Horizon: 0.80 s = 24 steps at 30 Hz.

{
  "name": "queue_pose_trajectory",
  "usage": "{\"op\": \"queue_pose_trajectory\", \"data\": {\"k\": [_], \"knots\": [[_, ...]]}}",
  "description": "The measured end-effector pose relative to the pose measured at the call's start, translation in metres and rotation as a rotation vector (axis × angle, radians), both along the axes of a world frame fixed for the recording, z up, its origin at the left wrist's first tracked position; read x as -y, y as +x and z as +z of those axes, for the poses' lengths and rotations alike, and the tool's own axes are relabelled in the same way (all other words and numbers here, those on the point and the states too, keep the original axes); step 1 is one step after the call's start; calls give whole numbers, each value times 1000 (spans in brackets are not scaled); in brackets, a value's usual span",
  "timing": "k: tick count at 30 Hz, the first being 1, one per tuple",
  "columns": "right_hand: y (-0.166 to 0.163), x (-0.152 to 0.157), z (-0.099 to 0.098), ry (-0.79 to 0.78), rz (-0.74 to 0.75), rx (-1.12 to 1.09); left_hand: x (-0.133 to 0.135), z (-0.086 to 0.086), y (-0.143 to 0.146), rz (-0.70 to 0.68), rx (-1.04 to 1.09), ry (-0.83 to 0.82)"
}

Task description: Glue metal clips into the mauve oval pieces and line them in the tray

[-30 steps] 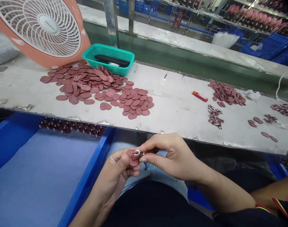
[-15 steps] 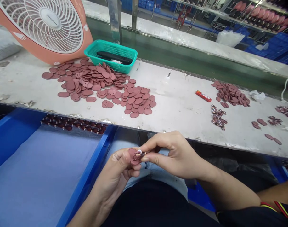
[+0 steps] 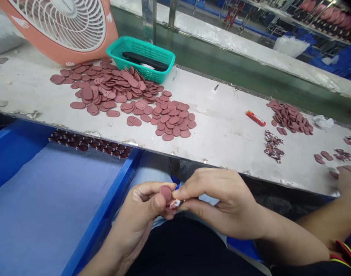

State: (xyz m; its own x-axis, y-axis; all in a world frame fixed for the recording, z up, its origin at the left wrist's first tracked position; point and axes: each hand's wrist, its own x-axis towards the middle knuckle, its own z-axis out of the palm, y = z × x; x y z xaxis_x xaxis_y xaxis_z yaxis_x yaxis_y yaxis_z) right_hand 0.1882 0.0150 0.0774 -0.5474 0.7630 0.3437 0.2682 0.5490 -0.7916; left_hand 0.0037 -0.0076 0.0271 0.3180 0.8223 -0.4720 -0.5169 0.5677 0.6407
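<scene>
While both hands work above the lap, just before the near edge of the table (image 3: 221, 134), the left hand (image 3: 143, 209) has its thumb and fingers closed on a brown oval (image 3: 165, 193). The right hand (image 3: 221, 199) has its thumb and forefinger pinched together on a small painted piece (image 3: 175, 203), which lies against the lower part of the oval; whether the two are already joined, I cannot tell. As I judge, this one is about half way, because both hands are occupied with it. The visible rounded end of the oval points up and away from the body, and its long axis seems to run from there down, slightly toward the right hand, where the fingers and the piece cover the rest. To the left, in the blue box (image 3: 125, 168), rows of dark pieces (image 3: 86, 145) lie along the far end of a pale sheet (image 3: 60, 191); these are probably finished ones. Much seems to be left: on the table there are a large heap of ovals (image 3: 106, 90) and, to the right, a cluster of painted pieces (image 3: 274, 147) near a red stick (image 3: 256, 118). Behind the large heap stand a green basket (image 3: 160, 78) and an orange fan (image 3: 113, 34).
</scene>
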Motion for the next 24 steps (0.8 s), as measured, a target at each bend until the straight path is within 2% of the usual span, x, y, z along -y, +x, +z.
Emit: {"op": "queue_pose_trajectory", "data": {"k": [6,13,20,24], "knots": [[1,7,-1,-29,49,-8,4,5,-2,3,33,-3],[-1,3,1,-43,55,-20,1,2,-2,-16,77,4],[-5,-6,-6,-64,-23,-8,-5,-6,-2,-1,64,-47],[-7,-7,-11,-115,-54,-22,-4,-6,1,52,63,-80]]}}
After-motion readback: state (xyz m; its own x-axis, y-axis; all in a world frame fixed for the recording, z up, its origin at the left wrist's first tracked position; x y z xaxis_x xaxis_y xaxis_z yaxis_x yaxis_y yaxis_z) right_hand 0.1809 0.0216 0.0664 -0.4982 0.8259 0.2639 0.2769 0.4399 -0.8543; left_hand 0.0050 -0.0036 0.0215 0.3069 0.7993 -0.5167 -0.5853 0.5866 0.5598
